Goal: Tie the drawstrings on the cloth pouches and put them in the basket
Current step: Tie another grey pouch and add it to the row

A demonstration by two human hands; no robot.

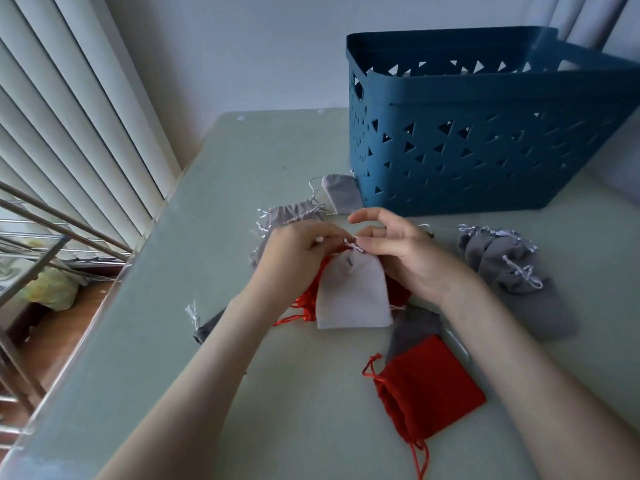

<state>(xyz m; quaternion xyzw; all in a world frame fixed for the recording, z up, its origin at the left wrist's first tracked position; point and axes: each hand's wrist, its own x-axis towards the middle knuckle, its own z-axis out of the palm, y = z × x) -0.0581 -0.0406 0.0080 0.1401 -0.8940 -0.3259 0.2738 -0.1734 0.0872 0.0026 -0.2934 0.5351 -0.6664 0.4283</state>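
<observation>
- Pinching the white drawstring (353,244) at the gathered neck of a light grey pouch (353,296), we have our two hands together near the middle of the counter (214,271).
- Our left hand (294,251) is closed on the string from the left side; our right hand (398,251) grips it with thumb and a finger, the other fingers spread and lifted.
- The light grey pouch lies flat beneath our hands, its bottom edge toward the counter's near edge, partly covering red pouches (306,303).
- A blue basket (485,140) with triangular cut-outs stands at the far right of the counter, well beyond our hands.
- A row of tied grey pouches (512,268) lies toward the right edge, just in front of the basket.
- Loose grey pouches (294,213) lie just beyond our left hand, one of them touching the basket's near left corner.
- An open red pouch (429,393) rests toward the near edge, overlapping a dark grey pouch (412,330).
- Another dark grey pouch (206,329) peeks out beside our left forearm.
</observation>
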